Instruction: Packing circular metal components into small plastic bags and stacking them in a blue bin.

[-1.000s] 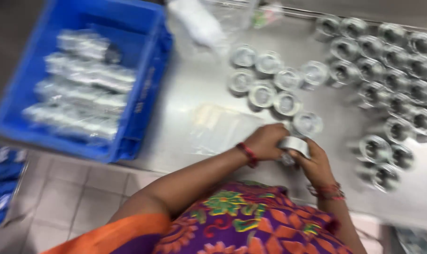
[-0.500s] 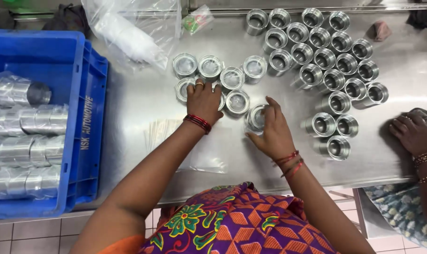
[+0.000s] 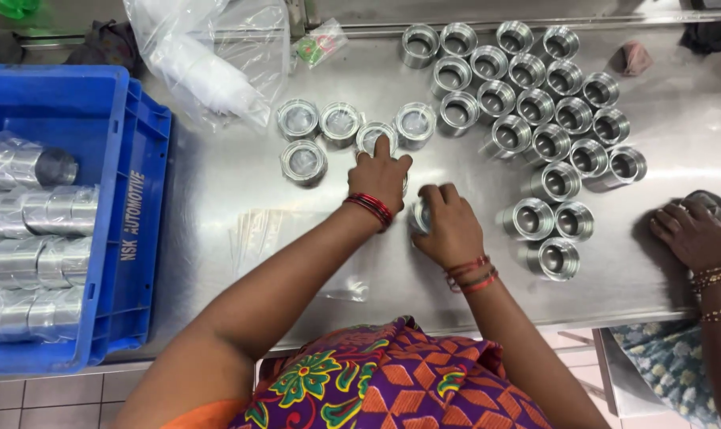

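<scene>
Head view. A steel surface (image 3: 217, 191) is seen from above; the blue crate (image 3: 130, 238) at its edge is taken as landmark.

- Blue crate: bagged rows of metal cylinders (image 3: 34, 214) are held inside, laid on their sides, apparently for packing.
- Wrapped rings (image 3: 321, 131): a small cluster is set flat on the surface, well to the far side of the crate from the wearer's left, each covered in clear film.
- Left hand (image 3: 380, 171): it is laid over the wrapped ring (image 3: 374, 135) nearest it, fingers spread and pressed down, one fingertip on the ring's rim, seemingly to seat it in line.
- Right hand (image 3: 449, 226): fingers are curled and clamped on a metal ring (image 3: 418, 216), held upright just beside the left wrist.
- Bare rings (image 3: 535, 103): packed rows are stood open-end up, farther still from the crate.
- Clear plastic bags (image 3: 209, 63): heaped beyond the crate's far corner.
- A co-worker's hand (image 3: 694, 234) is rested on a dark object at the surface's far end.
</scene>
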